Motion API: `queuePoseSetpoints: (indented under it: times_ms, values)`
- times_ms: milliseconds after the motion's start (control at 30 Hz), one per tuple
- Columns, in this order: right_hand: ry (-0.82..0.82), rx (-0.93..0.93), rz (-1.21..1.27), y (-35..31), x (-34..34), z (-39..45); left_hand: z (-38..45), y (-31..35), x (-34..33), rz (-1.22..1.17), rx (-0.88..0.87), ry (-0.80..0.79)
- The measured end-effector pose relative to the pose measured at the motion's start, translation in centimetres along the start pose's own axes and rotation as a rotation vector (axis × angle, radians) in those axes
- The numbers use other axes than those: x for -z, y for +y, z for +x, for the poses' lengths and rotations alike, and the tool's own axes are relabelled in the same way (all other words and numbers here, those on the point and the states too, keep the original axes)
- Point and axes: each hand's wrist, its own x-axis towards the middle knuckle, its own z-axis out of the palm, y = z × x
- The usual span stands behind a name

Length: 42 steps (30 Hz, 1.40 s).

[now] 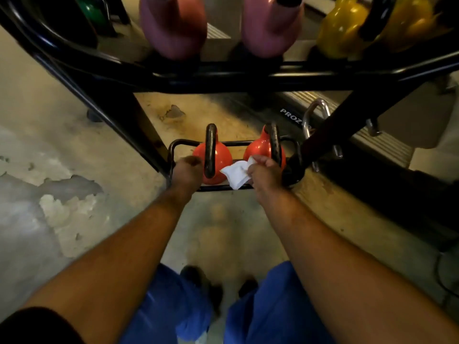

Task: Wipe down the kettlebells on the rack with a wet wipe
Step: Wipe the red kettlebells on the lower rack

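Worn concrete floor (62, 184), its coating flaking in pale patches, lay under the black rack (223, 78) as I watched through the head camera. On the upper shelf stood two pink kettlebells (173, 28), two yellow kettlebells (345, 31) to their right, and a green one (90, 11) at the far left edge. Down on the lowest shelf sat two orange kettlebells side by side: the left orange kettlebell (218, 157) and the right orange kettlebell (260, 147), each with a dark handle standing up.

My right hand (263, 172) pinched a white wet wipe (236, 176) between thumb and curled fingers, right beside the right bell's handle, the wipe hanging in the gap between the two orange bells. My left hand (186, 170) reached to the left side of the left orange bell, close to the rack's low rail; it was blurred, so I could not tell whether its fingers gripped anything.

Blue trousers (268, 306) and dark shoes (198, 276) showed below my forearms. A silver carabiner (315, 120) hung by the rack's right leg.
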Motion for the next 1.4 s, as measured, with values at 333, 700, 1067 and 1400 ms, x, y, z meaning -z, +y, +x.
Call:
queuePoseSetpoints:
  times_ms: [333, 700, 1067, 1400]
  values:
    - [-0.066, 0.664, -0.080, 7.0, -7.7, 12.2, 14.2, -11.2, -4.3, 0.195, -0.312, 0.121]
    - [-0.249, 1.349, -0.581, 11.1, -9.0, 15.9, 19.3, -14.4, -7.2, 0.031, -0.573, -0.023]
    - [-0.194, 1.308, -0.511, 11.6, -9.5, 16.9, 18.8, -13.9, -7.1, 0.030, -0.548, -0.044]
    - [-0.403, 1.264, -0.729, 10.8, -9.6, 18.6, 18.1, -12.6, -6.3, -0.009, -0.477, -0.179]
